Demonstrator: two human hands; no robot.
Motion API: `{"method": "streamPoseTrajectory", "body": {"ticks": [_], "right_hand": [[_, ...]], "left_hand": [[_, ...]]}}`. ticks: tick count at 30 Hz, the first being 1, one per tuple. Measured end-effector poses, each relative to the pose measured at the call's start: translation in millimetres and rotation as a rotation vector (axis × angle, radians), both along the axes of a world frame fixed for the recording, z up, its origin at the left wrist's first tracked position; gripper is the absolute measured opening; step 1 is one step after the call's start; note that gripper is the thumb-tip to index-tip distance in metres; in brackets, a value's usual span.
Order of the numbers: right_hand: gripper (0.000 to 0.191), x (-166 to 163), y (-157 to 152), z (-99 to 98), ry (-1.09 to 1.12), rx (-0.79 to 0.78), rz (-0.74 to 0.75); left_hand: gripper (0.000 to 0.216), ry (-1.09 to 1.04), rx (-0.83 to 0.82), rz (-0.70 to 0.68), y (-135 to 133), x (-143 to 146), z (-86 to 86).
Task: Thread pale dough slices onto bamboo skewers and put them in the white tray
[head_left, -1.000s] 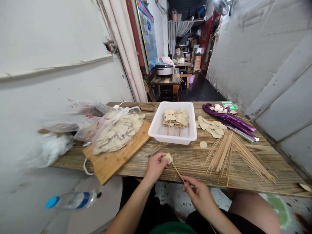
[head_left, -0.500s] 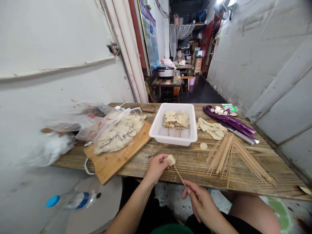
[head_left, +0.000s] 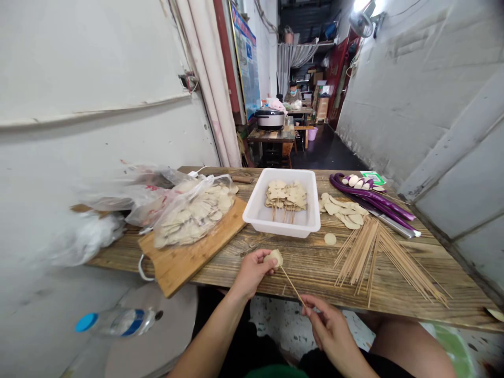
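My left hand (head_left: 255, 270) pinches a pale round slice (head_left: 274, 258), which looks like potato, just off the table's front edge. A thin wooden skewer (head_left: 291, 284) runs from that slice down to my right hand (head_left: 325, 319), whose thumb and fingers close on its lower end. A white plastic tub (head_left: 282, 227) ahead of my hands holds several skewers threaded with the same slices (head_left: 286, 195). One loose slice (head_left: 329, 239) lies on the table, and a small pile of slices (head_left: 343, 210) sits to the right of the tub.
Bare skewers (head_left: 364, 252) fan out at the right, below purple eggplants (head_left: 374, 197) and a knife blade (head_left: 397, 223). At the left, a clear bag of slices (head_left: 197, 212) rests on a wooden cutting board (head_left: 189, 270). A bottle (head_left: 118, 322) lies on a stool. Someone sits far back.
My right hand has shifted slightly right and down along the skewer's lower end. My left hand keeps its pinch on the slice. The view has tilted slightly.
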State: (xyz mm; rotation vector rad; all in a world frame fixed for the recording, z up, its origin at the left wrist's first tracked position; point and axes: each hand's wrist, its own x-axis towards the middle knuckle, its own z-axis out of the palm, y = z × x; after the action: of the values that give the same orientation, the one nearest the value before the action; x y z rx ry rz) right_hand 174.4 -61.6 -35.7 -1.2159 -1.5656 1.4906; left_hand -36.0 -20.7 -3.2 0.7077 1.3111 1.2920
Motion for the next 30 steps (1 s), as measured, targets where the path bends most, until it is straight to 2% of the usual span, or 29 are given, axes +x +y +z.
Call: {"method": "streamPoseTrajectory", "body": {"ticks": [5, 16, 26, 30], "right_hand": [[0.047, -2, -3, -1.4, 0.074, -0.036, 0.062], [0.045, -5, 1, -6.2, 0.138, -0.077, 0.030], [0.047, -12, 4, 0.4, 0.211, -0.143, 0.014], [0.046, -14, 5, 0.1, 0.232, -0.155, -0.004]], "left_hand": [[0.037, -0.099, -0.019, -0.026, -2, -1, 4.3], [0.034, -0.301, -0.062, -0.074, -2, -4, 8.1], [0.031, -0.350, -0.065, -0.081, -3, -2, 13.1], [0.033, -0.303, -0.054, -0.070, -3, 0, 11.7]]}}
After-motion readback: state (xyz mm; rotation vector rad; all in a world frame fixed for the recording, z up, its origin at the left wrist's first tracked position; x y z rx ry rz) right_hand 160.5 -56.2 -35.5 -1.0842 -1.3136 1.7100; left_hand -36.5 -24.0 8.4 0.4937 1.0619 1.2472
